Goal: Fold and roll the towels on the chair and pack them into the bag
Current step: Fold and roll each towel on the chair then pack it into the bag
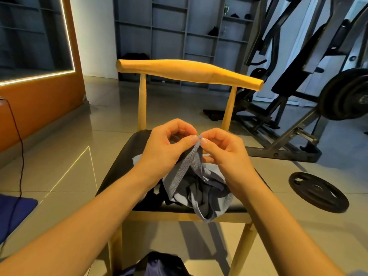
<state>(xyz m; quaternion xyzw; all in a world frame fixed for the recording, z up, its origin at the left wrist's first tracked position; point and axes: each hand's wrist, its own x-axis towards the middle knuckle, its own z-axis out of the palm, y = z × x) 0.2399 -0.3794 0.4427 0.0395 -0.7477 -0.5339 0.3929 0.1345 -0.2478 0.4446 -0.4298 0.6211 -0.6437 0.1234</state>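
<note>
1. Firstly, the left hand [165,148] and the right hand [223,150] met above the chair [189,71]; each one's fingers [194,139] were clamped on the same raised corner of the grey towel [179,176], thumbs nearly touching.
2. Below, the towel's remainder lay crumpled on the dark seat; one fold drooped over the front edge.
3. A dark bag [159,263] lay on the floor before the chair; a weight plate [318,191] lay on the tiles to the right.

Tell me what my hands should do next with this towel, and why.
The left hand and right hand pinch the towel at one spot, the rest crumpled on the chair seat. So probably draw them apart along the edge to spread it open.
</note>
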